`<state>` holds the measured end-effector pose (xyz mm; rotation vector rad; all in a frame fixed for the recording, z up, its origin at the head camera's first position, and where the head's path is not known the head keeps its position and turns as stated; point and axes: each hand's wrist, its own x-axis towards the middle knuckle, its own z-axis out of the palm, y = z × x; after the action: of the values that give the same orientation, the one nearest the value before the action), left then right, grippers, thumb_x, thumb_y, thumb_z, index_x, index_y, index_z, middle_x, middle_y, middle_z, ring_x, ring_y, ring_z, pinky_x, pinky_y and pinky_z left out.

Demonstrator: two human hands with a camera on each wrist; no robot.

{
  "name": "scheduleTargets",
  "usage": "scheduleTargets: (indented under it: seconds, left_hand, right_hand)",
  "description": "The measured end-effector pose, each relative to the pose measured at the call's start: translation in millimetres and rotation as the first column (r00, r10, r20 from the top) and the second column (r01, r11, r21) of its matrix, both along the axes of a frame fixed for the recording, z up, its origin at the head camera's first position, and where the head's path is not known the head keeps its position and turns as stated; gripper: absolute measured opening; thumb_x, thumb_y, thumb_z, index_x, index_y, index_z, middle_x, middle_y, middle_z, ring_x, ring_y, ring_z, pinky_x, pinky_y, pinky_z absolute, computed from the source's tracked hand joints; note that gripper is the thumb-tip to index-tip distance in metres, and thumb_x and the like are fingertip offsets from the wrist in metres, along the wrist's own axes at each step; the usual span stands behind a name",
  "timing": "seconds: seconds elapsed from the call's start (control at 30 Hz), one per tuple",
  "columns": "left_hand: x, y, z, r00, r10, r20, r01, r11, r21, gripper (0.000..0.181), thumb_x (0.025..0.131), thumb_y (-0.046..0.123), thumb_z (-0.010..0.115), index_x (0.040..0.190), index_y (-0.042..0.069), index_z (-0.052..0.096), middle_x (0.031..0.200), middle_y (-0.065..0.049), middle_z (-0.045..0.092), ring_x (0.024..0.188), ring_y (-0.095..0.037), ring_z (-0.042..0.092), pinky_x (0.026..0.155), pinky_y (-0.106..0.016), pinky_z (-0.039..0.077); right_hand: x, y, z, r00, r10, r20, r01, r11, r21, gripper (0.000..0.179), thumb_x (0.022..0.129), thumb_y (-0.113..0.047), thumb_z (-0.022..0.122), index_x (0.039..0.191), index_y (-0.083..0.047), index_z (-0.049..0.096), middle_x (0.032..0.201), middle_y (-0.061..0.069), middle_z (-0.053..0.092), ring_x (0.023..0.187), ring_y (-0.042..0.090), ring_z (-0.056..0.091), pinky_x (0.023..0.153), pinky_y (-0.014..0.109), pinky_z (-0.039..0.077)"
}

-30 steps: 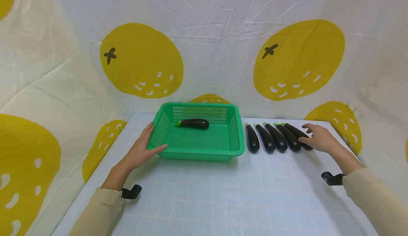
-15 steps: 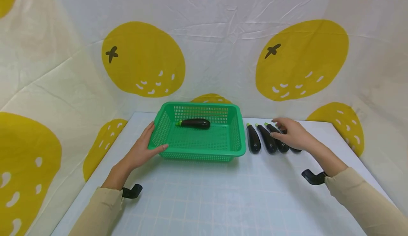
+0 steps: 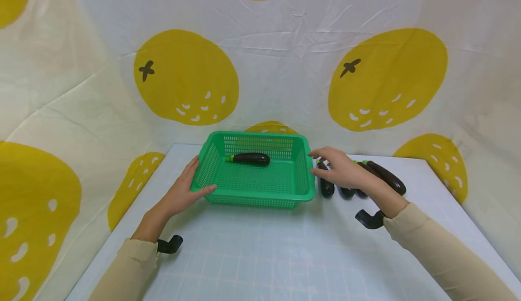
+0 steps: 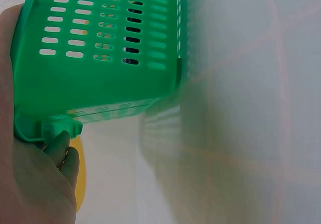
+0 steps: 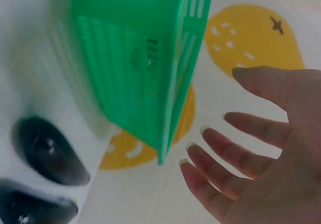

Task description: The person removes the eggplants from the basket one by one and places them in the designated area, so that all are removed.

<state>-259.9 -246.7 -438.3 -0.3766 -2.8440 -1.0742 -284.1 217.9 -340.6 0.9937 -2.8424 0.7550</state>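
A green plastic basket (image 3: 252,197) with slotted walls stands on the table and has one dark eggplant (image 3: 252,158) lying inside near its back. At the basket's left front corner, my left hand (image 3: 179,192) holds the rim, thumb over the front edge and fingers along the left side. In the left wrist view its fingertips (image 4: 69,158) bend at the rim's end. My right hand (image 3: 342,169) hovers by the basket's right side, fingers spread and nothing in them, as the right wrist view confirms. Under and behind it lie several eggplants (image 3: 326,185), partly hidden by hand and forearm.
The rightmost eggplant (image 3: 386,177) lies slanted on the right of the row. A pale checked cloth covers the table (image 3: 252,256). Behind and at the sides hangs a white curtain (image 3: 281,79) printed with yellow fruit.
My right hand has moved left from the rightmost eggplant, across the row, to the basket's right side. My left hand stays at the basket; the eggplant inside has not moved.
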Motion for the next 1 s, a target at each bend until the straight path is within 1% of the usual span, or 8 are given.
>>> scheduleTargets:
  seconds: [0.13,0.23,0.4,0.5,0.6,0.77,0.9,1.0]
  left_hand:
    - [0.7,0.2,1.1,1.0,-0.003,0.003,0.003,1.0,0.002,0.108,0.092,0.06,0.067,0.166,0.011,0.006,0.173,-0.005,0.001,0.156,-0.038,0.012,0.116,-0.07,0.021]
    - [1.4,0.9,2.1,1.0,-0.003,0.008,0.003,1.0,0.003,0.107,0.092,0.06,0.067,0.166,0.011,0.006,0.173,-0.006,0.001,0.156,-0.038,0.012,0.116,-0.07,0.021]
    - [2.8,1.2,2.5,1.0,-0.002,0.011,0.002,1.0,0.004,0.107,0.092,0.059,0.067,0.166,0.01,0.006,0.173,-0.006,0.001,0.156,-0.039,0.011,0.116,-0.071,0.021]
    - [2.9,0.7,1.8,1.0,-0.003,0.01,0.003,1.0,0.0,0.108,0.092,0.06,0.067,0.166,0.01,0.006,0.173,-0.005,0.001,0.156,-0.038,0.011,0.116,-0.07,0.02]
    - [2.4,0.3,0.9,1.0,-0.004,0.009,0.004,1.0,-0.001,0.108,0.092,0.06,0.067,0.166,0.01,0.005,0.173,-0.005,0.001,0.156,-0.038,0.011,0.117,-0.07,0.02]
    - [2.9,0.4,1.5,1.0,-0.003,0.012,0.003,1.0,0.007,0.108,0.092,0.06,0.068,0.166,0.011,0.006,0.172,-0.004,0.001,0.156,-0.038,0.011,0.117,-0.07,0.021]
    - [2.7,0.4,3.1,1.0,-0.005,0.013,0.005,1.0,0.001,0.109,0.091,0.06,0.069,0.166,0.01,0.006,0.173,-0.007,0.002,0.156,-0.039,0.012,0.116,-0.071,0.021]
    - [3.0,1.3,4.5,1.0,-0.009,0.013,0.009,1.0,0.004,0.109,0.091,0.059,0.07,0.166,0.01,0.007,0.172,-0.008,0.002,0.156,-0.039,0.012,0.116,-0.07,0.021]
  right_hand:
    - [-3.1,-19.2,2.2,0.998,0.053,0.023,-0.052,0.998,-0.022,0.048,0.098,-0.018,0.069,0.139,0.004,0.057,0.133,0.021,0.062,0.114,0.038,0.061,0.093,0.053,0.053]
    - [-6.4,-34.5,5.1,0.996,0.089,0.015,-0.088,0.996,-0.027,0.048,0.098,-0.019,0.069,0.139,0.003,0.057,0.133,0.02,0.062,0.115,0.038,0.061,0.095,0.053,0.052]
    - [-17.2,-57.9,9.2,0.991,0.134,0.001,-0.134,0.991,-0.03,0.05,0.097,-0.019,0.07,0.14,0.003,0.056,0.134,0.02,0.061,0.116,0.038,0.061,0.098,0.052,0.051]
    - [-26.6,-69.8,10.5,0.988,0.157,-0.001,-0.157,0.987,-0.029,0.05,0.098,-0.019,0.069,0.14,0.005,0.056,0.136,0.022,0.06,0.118,0.04,0.06,0.1,0.052,0.05]
    - [-37.4,-82.1,11.4,0.986,0.168,0.02,-0.167,0.986,-0.028,0.049,0.099,-0.019,0.068,0.141,0.004,0.055,0.137,0.021,0.06,0.12,0.04,0.06,0.1,0.052,0.049]
    - [-55.9,-102.7,13.3,0.983,0.16,0.087,-0.16,0.987,-0.009,0.049,0.101,-0.023,0.065,0.143,0.0,0.055,0.141,0.018,0.059,0.124,0.037,0.059,0.101,0.05,0.049]
    - [-75.5,-116.2,9.0,0.977,0.165,0.137,-0.168,0.986,0.014,0.05,0.102,-0.022,0.064,0.145,0.0,0.053,0.144,0.019,0.056,0.128,0.038,0.056,0.103,0.049,0.048]
    - [-90.2,-123.8,2.5,0.973,0.167,0.157,-0.176,0.984,0.04,0.05,0.102,-0.02,0.063,0.147,0.0,0.051,0.145,0.02,0.055,0.13,0.038,0.055,0.104,0.049,0.048]
